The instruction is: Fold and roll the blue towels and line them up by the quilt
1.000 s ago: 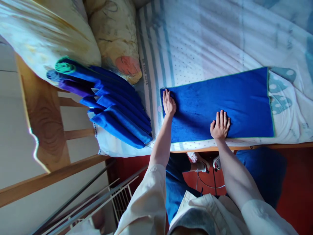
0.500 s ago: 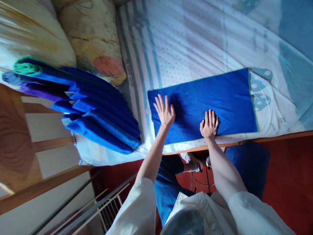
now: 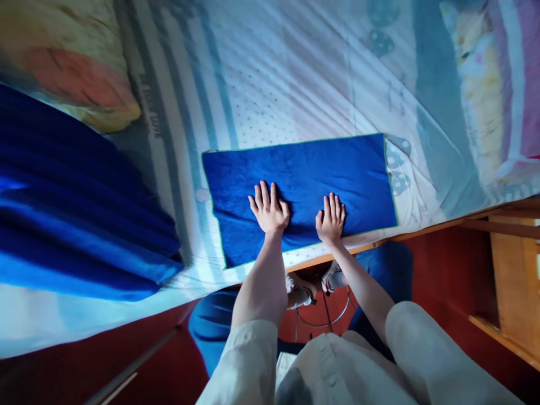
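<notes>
A blue towel (image 3: pixel 337 163) with a thin green edge lies spread flat on the bed, its long side along the bed's front edge. My left hand (image 3: pixel 269 209) rests palm down on its left half, fingers spread and stretched out. Flat on the towel nearer its front edge lies my right hand (image 3: pixel 331 218), fingers extended and close together. Neither hand grips anything. Slight creases show in the cloth around both hands.
A pile of blue towels (image 3: pixel 80 208) lies on the bed at the left. Behind it is a yellowish pillow (image 3: pixel 80 79). A printed sheet (image 3: pixel 295 73) covers the bed. At the far right lies a cushion with a cat print (image 3: pixel 481 84). Wooden furniture (image 3: pixel 517 281) stands lower right.
My left hand has come down onto the towel, a little nearer the front edge. My right hand stays flat near the front edge. The view has shifted right, bringing the cat print in.
</notes>
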Motion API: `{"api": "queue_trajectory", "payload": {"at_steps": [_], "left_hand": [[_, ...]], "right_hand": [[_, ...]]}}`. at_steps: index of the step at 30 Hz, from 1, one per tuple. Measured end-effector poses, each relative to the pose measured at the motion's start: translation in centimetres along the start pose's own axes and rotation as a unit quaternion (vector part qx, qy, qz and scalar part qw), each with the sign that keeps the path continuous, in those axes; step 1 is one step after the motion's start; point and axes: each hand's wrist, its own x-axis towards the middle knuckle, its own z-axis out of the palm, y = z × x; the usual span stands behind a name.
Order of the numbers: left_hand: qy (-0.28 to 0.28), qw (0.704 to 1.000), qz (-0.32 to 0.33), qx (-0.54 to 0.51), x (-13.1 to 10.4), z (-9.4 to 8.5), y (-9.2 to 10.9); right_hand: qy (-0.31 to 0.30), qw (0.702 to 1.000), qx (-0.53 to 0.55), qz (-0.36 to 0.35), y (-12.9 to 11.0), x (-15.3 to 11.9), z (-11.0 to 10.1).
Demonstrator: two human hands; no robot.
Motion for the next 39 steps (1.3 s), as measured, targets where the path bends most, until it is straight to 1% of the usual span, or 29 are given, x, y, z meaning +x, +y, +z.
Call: {"api": "queue_trajectory", "payload": {"at_steps": [2,4,6,8,9,10,11,12,14,15,17,19,20,21,22,23,24,25,26,28,29,31,32,33,34,35,36,37,39], "left_hand": [[0.003,1.000,0.005,-0.012,-0.1,0.2,-0.1],[0.006,1.000,0.008,-0.023,-0.1,0.3,-0.3],[0.011,0.999,0.007,-0.031,0.0,0.3,-0.5],[0.011,0.999,0.008,-0.035,0.0,0.3,-0.7],[0.010,0.999,0.010,-0.036,0.0,0.3,-0.7],[0.010,0.999,0.012,-0.036,0.0,0.3,-0.7],[0.011,0.999,0.013,-0.036,0.0,0.3,-0.7],[0.014,0.999,0.014,-0.035,0.0,0.3,-0.7],[0.017,0.999,0.012,-0.037,0.0,0.4,-0.7],[0.017,0.999,0.011,-0.040,0.0,0.4,-0.7],[0.014,0.999,0.010,-0.049,0.1,0.4,-0.7],[0.014,0.998,0.008,-0.057,0.1,0.4,-0.6],[0.014,0.998,0.007,-0.059,0.1,0.4,-0.6],[0.015,0.998,0.006,-0.061,0.1,0.4,-0.6],[0.017,0.998,0.006,-0.060,0.1,0.3,-0.5],[0.018,0.998,0.007,-0.059,0.1,0.3,-0.5],[0.019,0.998,0.008,-0.057,0.1,0.3,-0.4],[0.020,0.998,0.009,-0.055,0.0,0.2,-0.4],[0.021,0.998,0.010,-0.054,0.0,0.2,-0.4],[0.022,0.998,0.009,-0.052,0.0,0.3,-0.4],[0.022,0.998,0.008,-0.051,0.0,0.3,-0.4],[0.019,0.999,0.007,-0.047,0.0,0.4,-0.6],[0.018,0.999,0.006,-0.044,0.0,0.4,-0.6],[0.017,0.999,0.006,-0.041,0.0,0.5,-0.7],[0.017,0.999,0.006,-0.038,0.0,0.5,-0.7],[0.018,0.999,0.006,-0.037,0.1,0.5,-0.7],[0.020,0.999,0.006,-0.036,0.1,0.5,-0.7],[0.021,0.999,0.005,-0.037,0.1,0.4,-0.7],[0.024,0.999,0.002,-0.043,0.1,0.3,-0.6]], "right_hand": [[-0.006,1.000,0.007,0.006,-0.3,0.4,-0.4],[-0.028,0.999,0.024,-0.016,-1.6,1.3,-0.5],[-0.077,0.992,0.056,-0.088,-3.8,2.7,0.0],[-0.138,0.969,0.093,-0.180,-5.8,4.6,0.8],[-0.162,0.956,0.107,-0.218,-6.3,5.7,1.2],[-0.178,0.946,0.117,-0.246,-6.3,6.8,1.4],[-0.186,0.939,0.122,-0.263,-5.7,7.9,1.4],[-0.187,0.937,0.120,-0.268,-4.5,9.0,1.2],[-0.173,0.948,0.097,-0.249,-0.3,10.8,-0.3],[-0.156,0.958,0.076,-0.228,2.4,11.6,-1.4],[-0.102,0.980,0.028,-0.169,8.0,13.0,-3.9],[-0.049,0.993,-0.015,-0.105,12.8,14.3,-6.2],[-0.034,0.995,-0.029,-0.085,14.5,14.9,-7.0],[-0.026,0.997,-0.040,-0.069,15.5,15.4,-7.6],[-0.018,0.997,-0.048,-0.054,15.9,15.7,-7.8],[-0.012,0.998,-0.054,-0.043,15.6,16.0,-7.7],[-0.009,0.998,-0.056,-0.037,14.6,16.0,-7.2],[-0.009,0.998,-0.055,-0.038,12.8,15.8,-6.5],[-0.018,0.997,-0.048,-0.053,10.4,15.4,-5.5],[-0.069,0.989,-0.007,-0.131,4.2,14.1,-3.0],[-0.102,0.979,0.020,-0.176,0.8,13.3,-1.6],[-0.170,0.948,0.064,-0.260,-5.5,11.9,1.0],[-0.194,0.935,0.073,-0.289,-8.0,11.5,2.0],[-0.208,0.925,0.075,-0.309,-9.8,11.2,2.8],[-0.218,0.919,0.075,-0.321,-10.8,11.2,3.3],[-0.225,0.914,0.075,-0.330,-11.0,11.5,3.4],[-0.228,0.912,0.074,-0.332,-10.5,12.0,3.3],[-0.228,0.914,0.073,-0.329,-9.3,12.6,2.8],[-0.212,0.927,0.065,-0.301,-5.5,14.4,1.3]]}}
